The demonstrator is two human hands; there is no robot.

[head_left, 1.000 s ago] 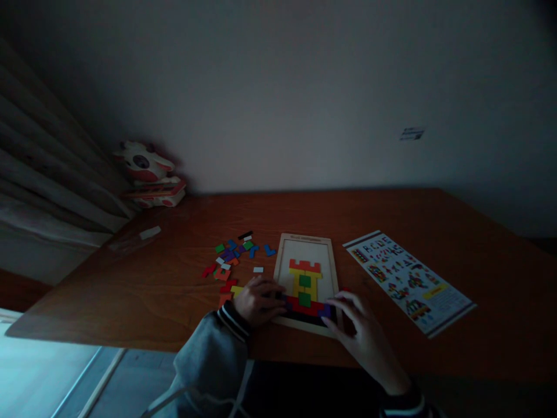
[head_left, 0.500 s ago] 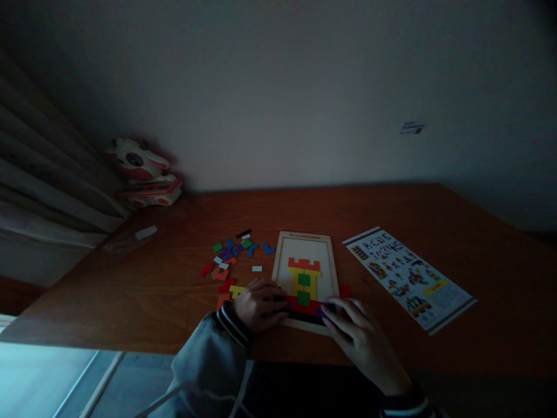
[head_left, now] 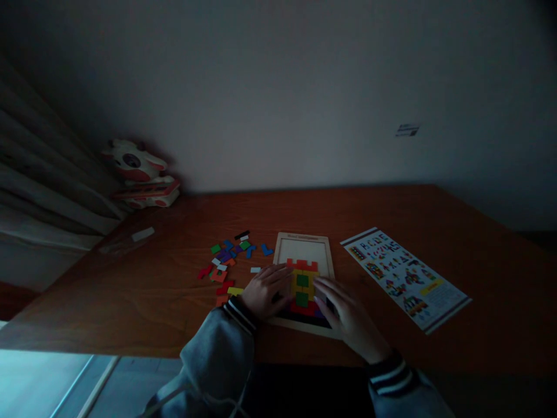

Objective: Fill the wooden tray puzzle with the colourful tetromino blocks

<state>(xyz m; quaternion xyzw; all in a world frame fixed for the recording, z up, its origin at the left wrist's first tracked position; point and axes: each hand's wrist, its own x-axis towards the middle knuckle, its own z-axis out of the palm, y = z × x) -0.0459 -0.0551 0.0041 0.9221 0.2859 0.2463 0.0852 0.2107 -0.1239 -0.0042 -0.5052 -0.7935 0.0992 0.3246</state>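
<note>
Two green squares (head_left: 302, 281) set one beyond the other in a tower of coloured blocks (head_left: 302, 290): red at the far end, yellow around the middle, red and purple nearer, black along the near edge. All inside a pale wooden tray (head_left: 300, 249), flat on the brown bench (head_left: 174, 278), plain board showing at the far end. At the tower's left side, the left hand (head_left: 266, 292), grip apart, thumb clear of the fingers; cannot tell touching from hovering. At the right side, the right hand (head_left: 351, 319), grip also apart, thumb near a purple piece (head_left: 319, 314). Left of the tray, a scatter of loose pieces (head_left: 224, 255); right of it, a printed sheet (head_left: 407, 278), slanting from far left to near right. Farther out, a red-and-white toy (head_left: 150, 193) at the far left, beside a pale curtain (head_left: 43, 162), and a small label (head_left: 407, 130) on the grey wall (head_left: 278, 104).
</note>
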